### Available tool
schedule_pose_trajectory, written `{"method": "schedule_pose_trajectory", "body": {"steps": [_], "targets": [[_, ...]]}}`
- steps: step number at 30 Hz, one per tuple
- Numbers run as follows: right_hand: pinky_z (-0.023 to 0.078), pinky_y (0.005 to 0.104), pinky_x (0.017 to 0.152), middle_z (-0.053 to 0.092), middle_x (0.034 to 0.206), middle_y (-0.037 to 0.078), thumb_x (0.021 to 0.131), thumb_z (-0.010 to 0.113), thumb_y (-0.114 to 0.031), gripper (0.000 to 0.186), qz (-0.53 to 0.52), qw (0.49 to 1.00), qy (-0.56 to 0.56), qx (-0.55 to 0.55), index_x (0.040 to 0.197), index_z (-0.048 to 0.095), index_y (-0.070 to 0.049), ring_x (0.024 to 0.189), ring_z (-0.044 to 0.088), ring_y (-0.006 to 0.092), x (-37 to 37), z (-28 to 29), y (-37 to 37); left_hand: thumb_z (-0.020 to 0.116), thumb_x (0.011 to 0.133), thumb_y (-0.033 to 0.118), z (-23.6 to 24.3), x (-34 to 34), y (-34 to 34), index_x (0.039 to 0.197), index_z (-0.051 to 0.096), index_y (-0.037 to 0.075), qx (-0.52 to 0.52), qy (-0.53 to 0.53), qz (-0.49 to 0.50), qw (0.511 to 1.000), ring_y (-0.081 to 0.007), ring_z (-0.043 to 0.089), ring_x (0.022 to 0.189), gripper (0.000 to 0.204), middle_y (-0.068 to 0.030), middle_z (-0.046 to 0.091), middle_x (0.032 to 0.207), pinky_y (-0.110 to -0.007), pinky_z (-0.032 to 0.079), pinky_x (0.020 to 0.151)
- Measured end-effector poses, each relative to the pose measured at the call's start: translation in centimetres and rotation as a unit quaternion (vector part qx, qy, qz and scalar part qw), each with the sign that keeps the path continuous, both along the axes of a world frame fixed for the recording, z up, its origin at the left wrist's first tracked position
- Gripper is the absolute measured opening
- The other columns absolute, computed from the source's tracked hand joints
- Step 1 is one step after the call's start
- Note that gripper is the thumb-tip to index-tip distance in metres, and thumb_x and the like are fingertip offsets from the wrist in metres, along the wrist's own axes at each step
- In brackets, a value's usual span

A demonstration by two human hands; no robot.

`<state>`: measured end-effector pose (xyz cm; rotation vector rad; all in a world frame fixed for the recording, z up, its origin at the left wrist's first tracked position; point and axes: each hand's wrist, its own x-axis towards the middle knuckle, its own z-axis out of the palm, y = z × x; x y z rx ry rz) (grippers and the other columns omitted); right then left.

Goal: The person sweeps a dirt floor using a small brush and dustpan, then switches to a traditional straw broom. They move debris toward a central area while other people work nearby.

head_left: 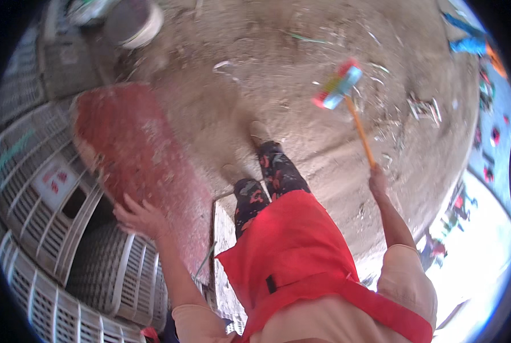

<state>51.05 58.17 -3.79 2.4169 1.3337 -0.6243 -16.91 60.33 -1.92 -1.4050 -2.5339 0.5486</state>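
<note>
My right hand (378, 180) grips the orange handle (358, 128) of a broom, whose blurred multicoloured head (338, 84) is over the dusty, littered ground to the upper right of my feet. My left hand (140, 217) is open, fingers spread, at the edge of a worn red board (129, 131) on my left; I cannot tell if it touches the board. My red apron (289, 240) and dark patterned trousers are below me.
Grey plastic crates (32, 200) are piled along the left. A round grey bucket (130, 23) stands at the upper left. Pale scraps (424, 108) lie on the ground (238, 68). Blue and orange items (472, 46) and bright light are at the right.
</note>
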Motion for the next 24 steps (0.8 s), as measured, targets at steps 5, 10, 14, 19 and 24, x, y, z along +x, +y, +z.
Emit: {"method": "schedule_pose_trajectory", "body": {"steps": [5, 10, 14, 19, 24], "targets": [[0.046, 0.0478, 0.067, 0.063, 0.086, 0.018, 0.091, 0.043, -0.031, 0.035, 0.063, 0.982, 0.103, -0.146, 0.125, 0.046, -0.021, 0.08, 0.061, 0.0367, -12.7, -3.4, 5.6, 0.062, 0.083, 0.027, -1.0, -0.4, -0.1, 0.131, 0.042, 0.016, 0.015, 0.045, -0.075, 0.996, -0.04, 0.022, 0.131, 0.053, -0.0207, 0.018, 0.141, -0.058, 0.025, 0.103], [0.049, 0.045, 0.063, 0.064, 0.082, 0.014, 0.087, 0.043, -0.022, 0.03, 0.28, 0.928, 0.223, -0.104, 0.113, 0.052, -0.011, 0.072, 0.063, 0.034, -27.4, -10.1, 16.9, 0.059, 0.084, 0.027, -1.5, -1.2, -0.4, 0.129, 0.045, 0.019, -0.014, 0.055, -0.113, 0.992, -0.0463, 0.019, 0.13, 0.048, -0.025, 0.014, 0.141, -0.059, 0.026, 0.102], [0.048, 0.0441, 0.063, 0.064, 0.079, 0.016, 0.083, 0.047, -0.022, 0.026, 0.259, 0.937, 0.219, -0.086, 0.104, 0.059, -0.012, 0.073, 0.062, 0.0347, -23.8, -13.6, 19.3, 0.058, 0.084, 0.029, -2.6, -2.7, -1.1, 0.127, 0.046, 0.021, -0.038, 0.054, -0.101, 0.993, -0.0503, 0.017, 0.129, 0.046, -0.0278, 0.01, 0.142, -0.059, 0.025, 0.102], [0.048, 0.0461, 0.073, 0.064, 0.092, 0.016, 0.09, 0.044, -0.033, 0.037, 0.077, 0.993, 0.048, -0.073, 0.125, 0.05, -0.023, 0.084, 0.062, 0.0348, -0.5, -12.9, 9.6, 0.059, 0.082, 0.03, -2.6, -2.6, -1.4, 0.128, 0.044, 0.022, -0.054, 0.049, -0.083, 0.994, -0.0516, 0.013, 0.13, 0.049, -0.0311, 0.009, 0.141, -0.059, 0.022, 0.104], [0.047, 0.0485, 0.077, 0.061, 0.099, 0.02, 0.085, 0.046, -0.021, 0.027, -0.047, 0.982, -0.096, -0.153, 0.109, 0.054, -0.01, 0.094, 0.058, 0.0399, 9.5, -3.7, 8.2, 0.064, 0.078, 0.028, -1.2, -0.6, 0.8, 0.127, 0.042, 0.022, -0.109, -0.001, 0.036, 0.993, -0.0498, 0.007, 0.132, 0.054, -0.0321, 0.011, 0.142, -0.054, 0.016, 0.108]]}}
